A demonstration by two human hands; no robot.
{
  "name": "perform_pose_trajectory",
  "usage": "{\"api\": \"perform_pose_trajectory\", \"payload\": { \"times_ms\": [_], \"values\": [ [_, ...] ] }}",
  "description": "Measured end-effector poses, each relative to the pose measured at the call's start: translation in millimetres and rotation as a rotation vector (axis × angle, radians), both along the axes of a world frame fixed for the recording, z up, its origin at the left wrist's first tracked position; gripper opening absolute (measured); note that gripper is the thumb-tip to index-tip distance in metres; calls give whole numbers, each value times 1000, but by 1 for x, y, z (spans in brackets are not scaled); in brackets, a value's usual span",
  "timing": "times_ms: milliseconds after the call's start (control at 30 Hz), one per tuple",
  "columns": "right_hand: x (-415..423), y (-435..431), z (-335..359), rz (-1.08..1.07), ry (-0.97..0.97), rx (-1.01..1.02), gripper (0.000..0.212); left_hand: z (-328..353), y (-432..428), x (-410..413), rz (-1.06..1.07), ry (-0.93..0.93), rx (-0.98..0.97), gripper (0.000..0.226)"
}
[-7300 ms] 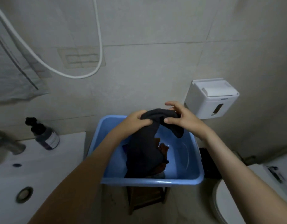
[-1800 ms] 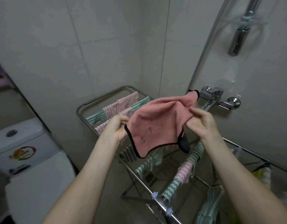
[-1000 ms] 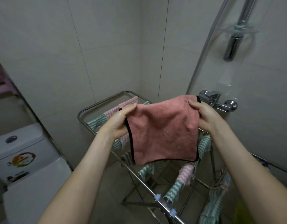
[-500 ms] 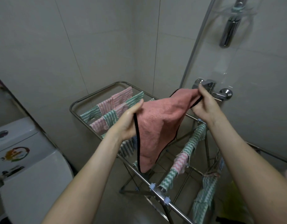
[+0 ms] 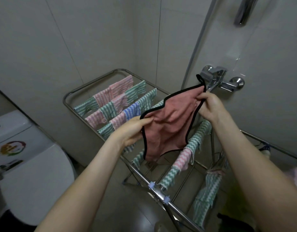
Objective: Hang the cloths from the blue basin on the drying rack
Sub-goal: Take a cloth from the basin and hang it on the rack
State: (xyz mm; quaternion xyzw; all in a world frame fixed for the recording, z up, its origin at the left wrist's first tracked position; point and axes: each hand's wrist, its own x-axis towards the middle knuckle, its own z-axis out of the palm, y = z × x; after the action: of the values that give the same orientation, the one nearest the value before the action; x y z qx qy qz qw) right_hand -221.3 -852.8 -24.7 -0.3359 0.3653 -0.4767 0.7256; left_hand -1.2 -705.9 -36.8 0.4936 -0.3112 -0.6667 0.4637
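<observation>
A pink cloth with a black hem [image 5: 171, 124] hangs between my two hands above the metal drying rack [image 5: 87, 85]. My left hand [image 5: 132, 129] pinches its near left edge. My right hand [image 5: 209, 106] pinches the far right corner, higher up. The cloth sags in the middle and its lower end dangles over the rack's rails without resting on them. Several striped pink, green and blue cloths [image 5: 117, 104] lie over the rack's far rails, and more [image 5: 186, 154] hang on the middle rails. The blue basin is out of view.
A white toilet tank with a sticker [image 5: 10, 144] and lid stand at the left. A chrome shower mixer [image 5: 218, 79] juts from the wall just beyond my right hand, with a glass shower screen edge above it. Tiled walls enclose the rack's far corner.
Since the basin frame I have turned to the rack with a pink cloth. In the last second the hands lowered it and spread it flatter over the rails.
</observation>
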Motion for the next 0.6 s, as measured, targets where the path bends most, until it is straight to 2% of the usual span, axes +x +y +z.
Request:
{"api": "perform_pose_trajectory", "payload": {
  "times_ms": [100, 200, 267, 433, 500, 600],
  "values": [
    [4, -8, -12, -7, 39, -10, 44, -6, -2, 3, 8, -131, 7, 21],
    [6, -13, -24, 27, 389, -159, 35, -8, -2, 2, 34, -196, 32, 23],
    [6, -18, -34, 28, 560, -243, 28, -10, -2, 4, 21, -185, 57, 21],
    [0, -28, -49, -130, 789, -306, 30, -15, -1, 10, -80, -55, 82, 18],
    [-3, -27, -56, -158, 796, -326, 29, -17, -1, 9, -128, -20, 98, 17],
    [-2, -24, -65, -223, 698, -345, 26, -18, -3, 9, -208, 14, 112, 17]
  ]
}}
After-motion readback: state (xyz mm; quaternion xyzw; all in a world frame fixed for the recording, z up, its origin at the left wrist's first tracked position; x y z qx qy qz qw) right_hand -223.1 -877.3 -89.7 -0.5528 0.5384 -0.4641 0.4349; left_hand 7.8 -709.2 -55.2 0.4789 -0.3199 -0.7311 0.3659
